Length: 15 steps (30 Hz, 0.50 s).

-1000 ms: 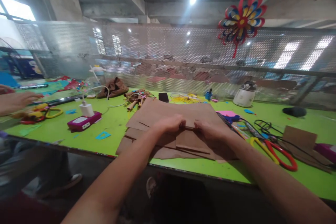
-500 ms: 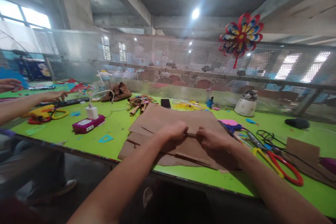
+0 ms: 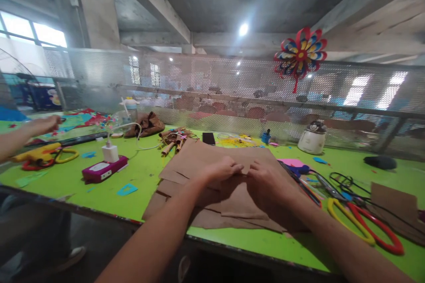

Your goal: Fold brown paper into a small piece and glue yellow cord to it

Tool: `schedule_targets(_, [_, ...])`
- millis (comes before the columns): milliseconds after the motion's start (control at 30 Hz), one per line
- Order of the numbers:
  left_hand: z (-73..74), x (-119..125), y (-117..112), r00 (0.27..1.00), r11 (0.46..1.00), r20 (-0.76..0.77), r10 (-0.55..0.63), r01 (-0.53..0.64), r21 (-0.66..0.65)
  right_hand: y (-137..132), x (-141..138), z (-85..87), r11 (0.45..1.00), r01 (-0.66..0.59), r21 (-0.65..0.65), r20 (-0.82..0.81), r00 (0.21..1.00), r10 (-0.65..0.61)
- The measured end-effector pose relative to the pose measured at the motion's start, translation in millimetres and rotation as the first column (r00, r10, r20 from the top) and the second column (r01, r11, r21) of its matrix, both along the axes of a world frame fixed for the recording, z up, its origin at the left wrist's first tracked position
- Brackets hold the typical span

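Several sheets of brown kraft paper [image 3: 195, 159] lie stacked and overlapping on the green table in front of me. My left hand [image 3: 226, 169] is closed, pinching the far edge of a smaller brown paper piece [image 3: 244, 201] on top of the stack. Close beside it, my right hand [image 3: 264, 179] is also closed, with curled fingers on the same edge. The two hands nearly meet. The piece's lower part hangs toward me over the stack, and the fold between my fingertips is mostly hidden.
Right of the paper lie scissors with red and yellow handles [image 3: 375, 227], a black cable and a brown paper piece [image 3: 393, 205]. To the left sits a purple power strip [image 3: 104, 169] with a white plug [image 3: 110, 152]. A co-worker's hand [image 3: 49, 124] reaches in at far left.
My hands have come closer together along the paper's edge, and the small piece's lower edge has swung. The co-worker's hand has lifted and shifted left. My view has tilted slightly.
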State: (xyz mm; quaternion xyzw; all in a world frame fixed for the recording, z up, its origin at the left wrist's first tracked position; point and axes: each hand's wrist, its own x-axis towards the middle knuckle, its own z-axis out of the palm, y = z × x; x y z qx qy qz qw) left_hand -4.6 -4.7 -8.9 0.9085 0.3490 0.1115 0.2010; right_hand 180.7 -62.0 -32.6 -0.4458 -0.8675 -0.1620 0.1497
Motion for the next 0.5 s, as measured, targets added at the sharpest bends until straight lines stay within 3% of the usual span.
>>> schedule_targets(200, [4.2,-7.7,1.9,1.0,0.977,0.008,-0.016,0.017,-0.21,-10.2,-8.5,4.6,0.987,-0.059,0.148,0.073,0.996,0.048])
schedule_targets(500, [2.7,-12.7,4.5,0.985,0.914,0.163,0.047,0.023,-0.406,-13.7,-10.9,5.2,0.981,-0.032,0.193,0.052,0.998,0.023])
